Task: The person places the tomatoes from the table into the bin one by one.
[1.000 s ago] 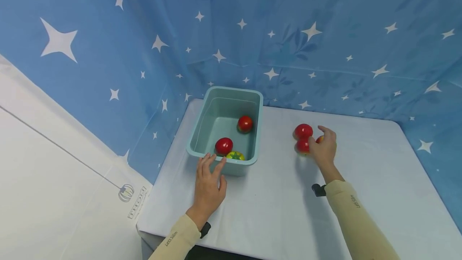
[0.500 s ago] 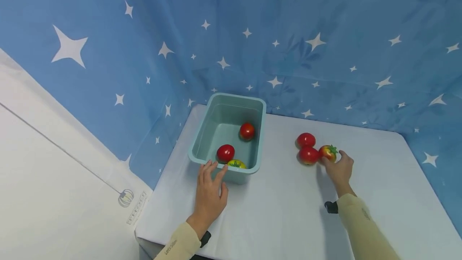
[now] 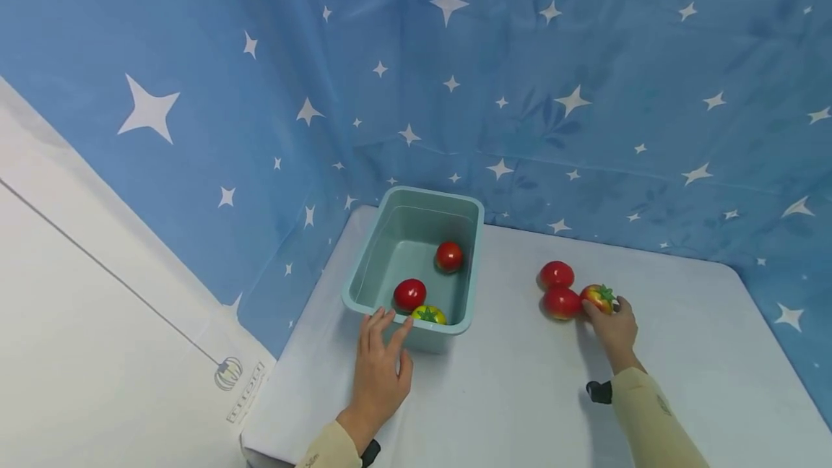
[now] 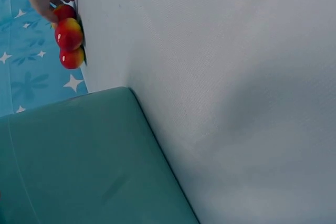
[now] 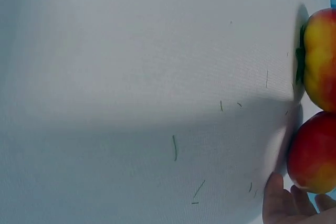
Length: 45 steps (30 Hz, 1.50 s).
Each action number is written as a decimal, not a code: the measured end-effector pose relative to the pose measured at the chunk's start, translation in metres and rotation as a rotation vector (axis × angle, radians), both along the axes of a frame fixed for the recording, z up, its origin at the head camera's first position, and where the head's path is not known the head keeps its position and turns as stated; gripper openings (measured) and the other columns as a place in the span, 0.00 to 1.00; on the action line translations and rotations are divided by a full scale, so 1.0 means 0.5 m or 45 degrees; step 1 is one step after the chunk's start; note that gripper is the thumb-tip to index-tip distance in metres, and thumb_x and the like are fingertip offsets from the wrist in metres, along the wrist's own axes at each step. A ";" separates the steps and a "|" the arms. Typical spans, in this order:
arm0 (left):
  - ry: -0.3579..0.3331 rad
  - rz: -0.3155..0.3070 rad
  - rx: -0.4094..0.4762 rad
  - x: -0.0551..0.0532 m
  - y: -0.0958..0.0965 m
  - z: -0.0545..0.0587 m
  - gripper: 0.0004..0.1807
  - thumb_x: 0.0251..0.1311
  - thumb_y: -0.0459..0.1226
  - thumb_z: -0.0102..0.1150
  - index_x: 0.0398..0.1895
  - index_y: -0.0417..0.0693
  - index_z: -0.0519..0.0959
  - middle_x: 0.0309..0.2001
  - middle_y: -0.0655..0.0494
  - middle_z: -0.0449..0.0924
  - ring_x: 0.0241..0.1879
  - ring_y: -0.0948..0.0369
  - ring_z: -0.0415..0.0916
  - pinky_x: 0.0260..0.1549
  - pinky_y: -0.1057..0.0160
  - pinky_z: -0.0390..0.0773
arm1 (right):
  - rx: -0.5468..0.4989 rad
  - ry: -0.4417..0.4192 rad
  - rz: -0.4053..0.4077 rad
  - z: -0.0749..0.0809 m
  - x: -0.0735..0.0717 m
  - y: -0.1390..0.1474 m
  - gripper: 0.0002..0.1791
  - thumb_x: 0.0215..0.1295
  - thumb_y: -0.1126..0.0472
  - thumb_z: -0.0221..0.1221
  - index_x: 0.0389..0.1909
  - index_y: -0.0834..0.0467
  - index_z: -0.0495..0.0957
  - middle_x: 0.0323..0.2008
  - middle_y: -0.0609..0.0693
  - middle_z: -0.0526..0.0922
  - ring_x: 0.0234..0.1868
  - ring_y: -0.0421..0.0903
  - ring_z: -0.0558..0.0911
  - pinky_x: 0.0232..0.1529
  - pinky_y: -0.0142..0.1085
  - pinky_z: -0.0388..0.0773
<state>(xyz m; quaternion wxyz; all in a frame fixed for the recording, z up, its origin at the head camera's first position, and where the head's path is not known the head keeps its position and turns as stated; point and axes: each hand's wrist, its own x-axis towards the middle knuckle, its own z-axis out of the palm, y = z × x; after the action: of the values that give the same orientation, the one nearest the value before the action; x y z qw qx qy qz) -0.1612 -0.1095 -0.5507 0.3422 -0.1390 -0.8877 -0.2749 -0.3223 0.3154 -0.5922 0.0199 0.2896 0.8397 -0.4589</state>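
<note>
My right hand (image 3: 614,331) has its thumb and fingers around a red-and-yellow tomato (image 3: 596,298) with a green leafy top, on the white table. Two red tomatoes, one in front (image 3: 562,302) and one behind it (image 3: 556,275), lie just to its left. In the right wrist view, fingertips (image 5: 275,190) show at the lower edge of the nearest tomato (image 5: 316,153). My left hand (image 3: 380,374) rests its fairly straight fingertips at the front rim of a blue-green bin (image 3: 477,266), thumb apart from it. The left hand is out of sight in the left wrist view.
Inside the bin are two red tomatoes, one near the front (image 3: 410,295) and one by the right wall (image 3: 448,256), plus a yellow one (image 3: 429,315) with a green top. A blue star-patterned curtain (image 3: 507,114) hangs behind the white-covered table (image 3: 507,388).
My right hand has moved right, from over the two red tomatoes to the leafy-topped one, and closed in around it. The left hand stays at the bin's rim. The head view has tilted up.
</note>
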 end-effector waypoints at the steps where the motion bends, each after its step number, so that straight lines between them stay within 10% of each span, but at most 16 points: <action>1: 0.000 0.000 0.000 0.000 0.000 0.000 0.29 0.51 0.30 0.57 0.62 0.49 0.75 0.61 0.41 0.66 0.67 0.44 0.59 0.72 0.47 0.47 | -0.002 -0.001 -0.001 -0.001 0.001 0.002 0.50 0.68 0.41 0.52 0.77 0.62 0.36 0.75 0.68 0.44 0.74 0.66 0.49 0.68 0.59 0.57; 22: -0.003 -0.007 -0.008 0.002 -0.002 0.003 0.29 0.52 0.31 0.57 0.62 0.48 0.74 0.61 0.40 0.66 0.67 0.44 0.59 0.71 0.44 0.50 | -0.026 0.227 -0.172 0.082 0.034 -0.008 0.48 0.65 0.47 0.56 0.77 0.57 0.41 0.72 0.65 0.45 0.72 0.62 0.54 0.70 0.54 0.59; 45: -0.024 -0.032 -0.024 0.000 -0.011 0.005 0.28 0.54 0.30 0.57 0.62 0.49 0.75 0.62 0.41 0.67 0.67 0.44 0.60 0.69 0.43 0.53 | -0.071 0.613 0.457 0.249 0.065 -0.294 0.43 0.58 0.61 0.63 0.73 0.57 0.54 0.66 0.61 0.61 0.61 0.58 0.66 0.60 0.55 0.72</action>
<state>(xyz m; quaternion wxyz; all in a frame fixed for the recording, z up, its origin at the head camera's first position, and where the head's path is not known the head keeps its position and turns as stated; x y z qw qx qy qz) -0.1611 -0.1149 -0.5480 0.3289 -0.1506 -0.8917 -0.2721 -0.2900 0.1683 -0.4678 -0.0910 0.0187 0.8452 -0.5263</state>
